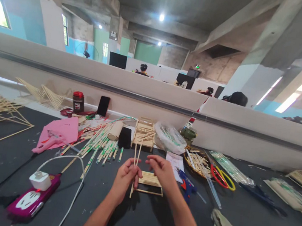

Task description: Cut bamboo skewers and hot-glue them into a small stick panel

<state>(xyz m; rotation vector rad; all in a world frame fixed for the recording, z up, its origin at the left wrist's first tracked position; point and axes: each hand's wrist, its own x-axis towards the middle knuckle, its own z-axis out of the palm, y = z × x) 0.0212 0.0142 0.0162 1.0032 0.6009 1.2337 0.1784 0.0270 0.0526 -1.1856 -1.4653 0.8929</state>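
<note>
Two thin wooden chopsticks (139, 152) stand nearly upright, pinched in my left hand (127, 176). They sit close together and spread slightly at the top. My right hand (162, 170) hovers to their right, its fingers curved and apart with nothing visible in them. Below and between my hands a small slatted frame of sticks (150, 179) rests on the dark table, partly covered by my fingers. Just beyond my hands is a small stick-built model chair (144, 131) with loose sticks lying on it.
Paper-wrapped chopsticks (98, 139) lie in a heap left of centre, near a pink sheet (58, 133). A purple power strip (34, 197) with a white cable is at front left. On the right are a blue glue gun (188, 184), a basket of sticks (196, 160) and red-yellow-handled scissors (222, 178).
</note>
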